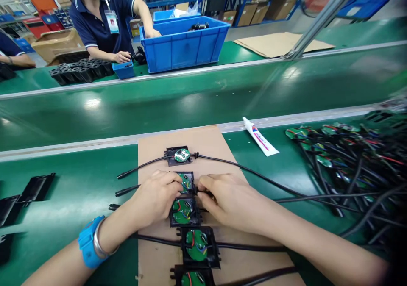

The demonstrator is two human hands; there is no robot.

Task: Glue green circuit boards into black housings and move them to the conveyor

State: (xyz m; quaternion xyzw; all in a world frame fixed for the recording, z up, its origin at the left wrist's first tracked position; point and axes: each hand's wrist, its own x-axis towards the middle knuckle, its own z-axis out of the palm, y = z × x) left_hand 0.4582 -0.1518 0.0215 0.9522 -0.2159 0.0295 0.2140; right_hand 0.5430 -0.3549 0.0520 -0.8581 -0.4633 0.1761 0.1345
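Note:
My left hand [159,196] is closed on the left side of a small black plastic case [190,180] with a round green circuit board in it. At that case's right edge, my right hand [224,197] pinches the black cable; the fingertips partly hide it. Similar open cases lie in a column: one case [174,161] above, and another case [182,212], a third case [197,252] and a partly cut-off case below. Each holds a green board with coloured wires. Black cables run out of their sides. All rest on a brown cardboard sheet [152,150].
A white tube [260,137] lies right of the cardboard. Wired boards and cables form a pile [337,159] at the right; black case parts [34,188] lie left. Across the green conveyor belt [127,104], a co-worker [101,23] reaches into a large blue bin [184,48].

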